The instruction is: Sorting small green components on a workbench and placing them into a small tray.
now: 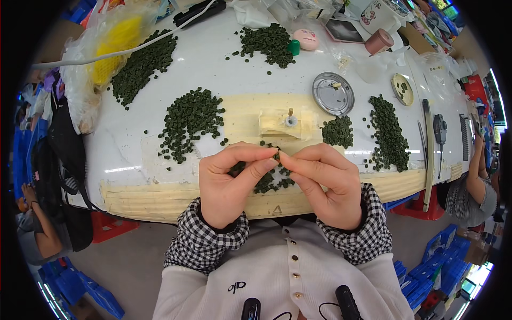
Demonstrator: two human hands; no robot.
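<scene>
My left hand (230, 181) and my right hand (332, 184) meet above the table's near edge, fingertips pinched together on one small dark green piece (277, 156). Most of that piece is hidden by the fingers. Below it a loose pile of similar green pieces (271, 182) lies on the taped edge, partly covered by my hands. Just beyond stands a small tape-covered block (288, 124) with a short brass-coloured pin (290, 112) upright in it. Right of the block, a small flat cluster of green pieces (337, 132) lies close to my right hand.
More green piles lie at left (193, 120), far left (144, 66), far middle (269, 45) and right (388, 133). A round metal tin lid (333, 106) sits beyond my right hand. At right are a long metal ruler (429, 154) and a dark hand tool (439, 130). A white cable (122, 52) crosses the far left.
</scene>
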